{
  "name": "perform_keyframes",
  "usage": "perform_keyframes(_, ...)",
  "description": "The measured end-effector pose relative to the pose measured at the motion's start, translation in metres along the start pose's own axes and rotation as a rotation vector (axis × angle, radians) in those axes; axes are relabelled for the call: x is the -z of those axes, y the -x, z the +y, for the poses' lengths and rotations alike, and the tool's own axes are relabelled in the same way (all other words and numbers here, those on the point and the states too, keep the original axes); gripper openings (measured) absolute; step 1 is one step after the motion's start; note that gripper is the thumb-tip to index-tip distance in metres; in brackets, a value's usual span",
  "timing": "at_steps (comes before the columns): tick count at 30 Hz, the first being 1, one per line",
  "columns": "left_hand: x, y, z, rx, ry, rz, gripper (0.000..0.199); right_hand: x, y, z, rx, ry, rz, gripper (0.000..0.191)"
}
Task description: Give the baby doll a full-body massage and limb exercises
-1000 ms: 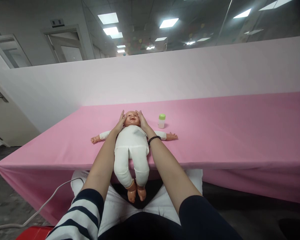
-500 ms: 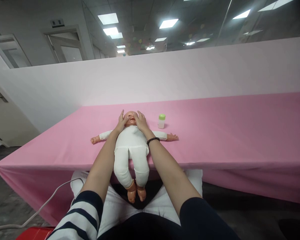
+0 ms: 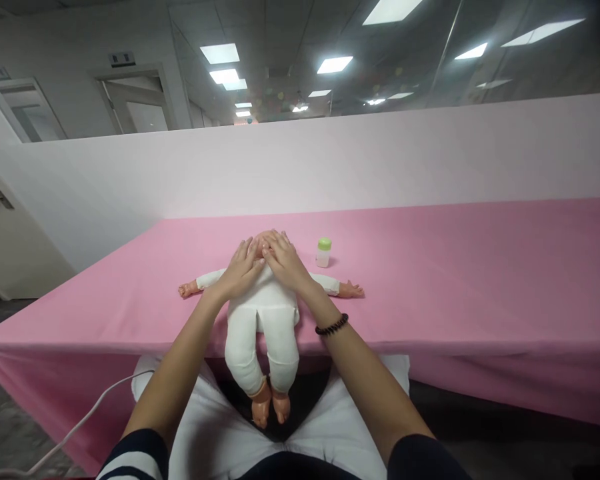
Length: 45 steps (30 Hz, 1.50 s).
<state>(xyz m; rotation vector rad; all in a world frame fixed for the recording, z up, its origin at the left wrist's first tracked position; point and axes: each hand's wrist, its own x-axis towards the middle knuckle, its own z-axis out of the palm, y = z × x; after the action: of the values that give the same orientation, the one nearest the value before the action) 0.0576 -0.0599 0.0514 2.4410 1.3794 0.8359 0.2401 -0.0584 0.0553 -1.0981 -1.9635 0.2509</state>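
A baby doll (image 3: 263, 317) in white cloth lies on its back on the pink-covered table (image 3: 455, 280), arms stretched sideways and feet hanging past the front edge. My left hand (image 3: 242, 270) lies over the left side of the doll's face and chin, fingers extended. Across the right side of the face rests my right hand (image 3: 283, 260), its fingers flat and its thumb near the mouth area. Both hands hide most of the doll's head. To the right of the head stands a small clear bottle (image 3: 323, 253) with a green cap.
Behind the table runs a white low wall (image 3: 380, 160) with glass above it. A door (image 3: 10, 227) is at the far left. A white cable (image 3: 90, 413) hangs at the lower left, beside my legs. The table's front edge is close to me.
My hands have moved from the sides of the doll's face inward over its middle, now covering the eyes and mouth. The camera view has tilted slightly upward.
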Motion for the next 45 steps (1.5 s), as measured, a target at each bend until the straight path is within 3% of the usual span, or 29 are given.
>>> perform_keyframes(4, -0.001, 0.039, 0.020, -0.045, 0.012, -0.157, 0.070, 0.006, 0.043, -0.016, 0.124, 0.021, -0.140, 0.050)
perform_keyframes(8, -0.005, 0.053, 0.025, -0.003, 0.040, -0.181, 0.066, -0.001, 0.066, -0.025, 0.069, 0.037, -0.187, 0.054)
perform_keyframes(17, -0.018, 0.052, 0.017, 0.052, -0.079, -0.218, 0.067, -0.015, 0.067, -0.021, -0.043, 0.039, -0.314, 0.062)
perform_keyframes(30, -0.035, 0.055, 0.012, 0.149, 0.018, -0.061, 0.063, -0.020, 0.069, -0.025, -0.228, 0.085, -0.250, 0.057)
perform_keyframes(34, -0.040, 0.058, 0.007, 0.220, 0.105, 0.012, 0.065, -0.024, 0.072, -0.019, -0.328, 0.032, -0.176, 0.061)
perform_keyframes(39, -0.045, 0.066, 0.001, 0.346, 0.290, 0.193, 0.061, -0.033, 0.078, -0.012, -0.418, -0.067, 0.008, 0.072)
perform_keyframes(41, -0.046, 0.069, 0.000, 0.355, 0.314, 0.330, 0.049, -0.035, 0.079, -0.011, -0.422, -0.062, 0.147, 0.061)
perform_keyframes(45, -0.045, 0.074, 0.007, 0.259, 0.227, 0.602, 0.014, -0.035, 0.082, -0.017, -0.317, -0.059, 0.468, 0.017)
